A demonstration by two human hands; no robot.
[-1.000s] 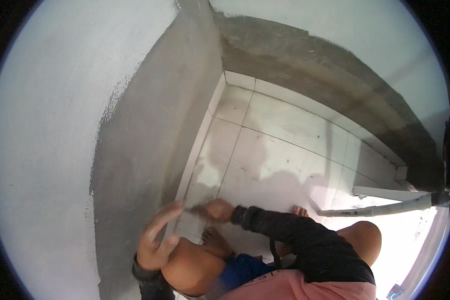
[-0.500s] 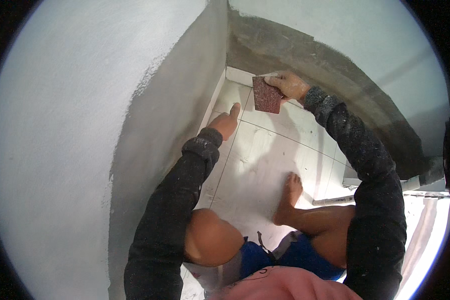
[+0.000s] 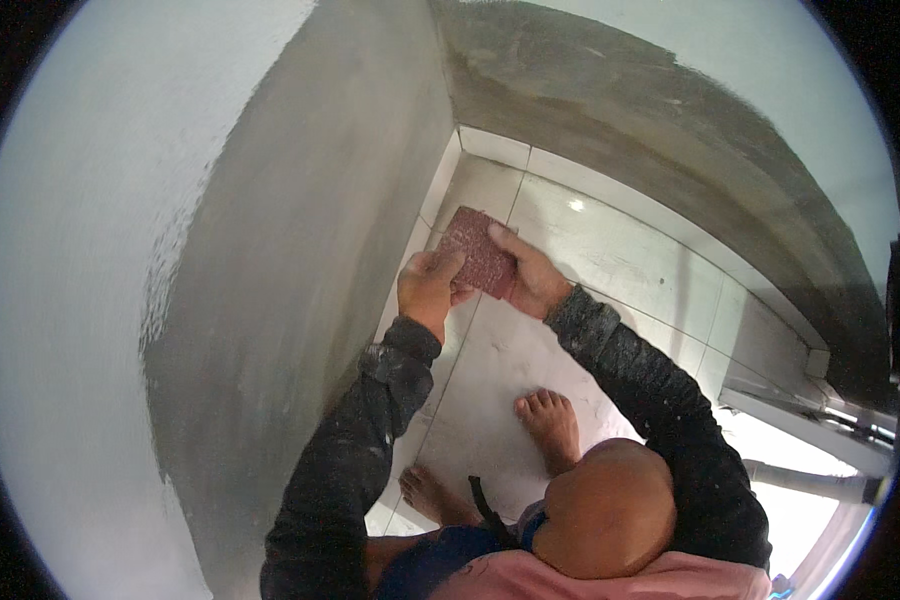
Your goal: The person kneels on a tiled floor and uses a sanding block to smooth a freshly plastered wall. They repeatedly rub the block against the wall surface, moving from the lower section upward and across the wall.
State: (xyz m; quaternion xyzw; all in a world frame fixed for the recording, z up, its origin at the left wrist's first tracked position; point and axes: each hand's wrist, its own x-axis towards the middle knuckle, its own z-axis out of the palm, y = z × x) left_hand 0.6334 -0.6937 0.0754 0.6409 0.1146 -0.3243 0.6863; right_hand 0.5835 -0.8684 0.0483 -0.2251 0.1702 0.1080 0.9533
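A reddish-brown piece of sandpaper [image 3: 478, 250], speckled with pale dust, is held out in front of me above the floor. My left hand [image 3: 428, 290] pinches its left edge with the thumb on top. On the opposite edge my right hand [image 3: 538, 275] grips it, thumb over the upper face and the other fingers underneath, mostly hidden. Both dark sleeves are dusted white.
Grey unpainted patches cover the lower left wall [image 3: 300, 240] and the far wall [image 3: 570, 90], which meet in a corner. White skirting tiles [image 3: 610, 185] edge the pale tiled floor [image 3: 490, 370]. My bare feet and raised knee are below. Bright light enters at lower right.
My right hand has brought the sandpaper away from the far wall, nearer and to the left. My left hand, empty before, now holds its other edge. My legs and view have shifted.
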